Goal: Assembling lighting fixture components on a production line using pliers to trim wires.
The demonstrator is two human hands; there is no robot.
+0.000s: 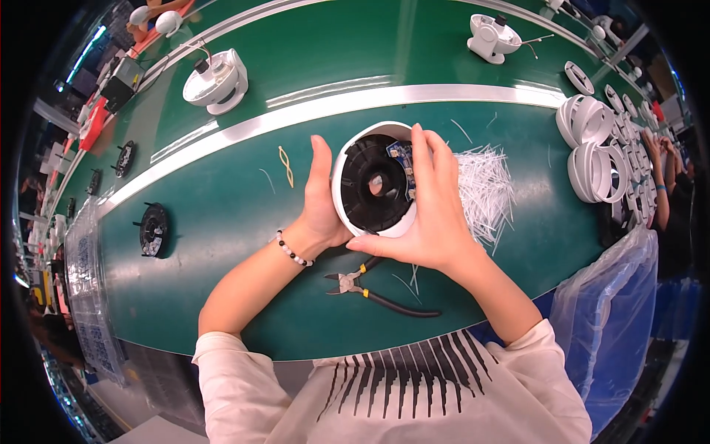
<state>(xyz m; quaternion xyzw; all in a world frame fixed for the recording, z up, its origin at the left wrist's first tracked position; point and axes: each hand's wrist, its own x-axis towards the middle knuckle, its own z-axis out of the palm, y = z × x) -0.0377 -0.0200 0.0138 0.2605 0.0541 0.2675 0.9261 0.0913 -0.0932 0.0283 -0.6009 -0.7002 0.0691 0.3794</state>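
Between my hands, above the green table, is a white round housing with a black ribbed disc inside it. The disc has a hole in its middle, and a small blue circuit board sits along its right side. My left hand cups the housing from the left, thumb pointing up. Over its right rim, my right hand grips with fingers at the top and thumb at the bottom. Just below lie side cutters with black and yellow handles, jaws apart, one handle partly hidden behind my right hand.
A pile of thin white strips lies right of my hands. A yellow loop and a black round part are to the left. White housings stand on the belt beyond. White rings are stacked right, above a plastic-lined blue bin.
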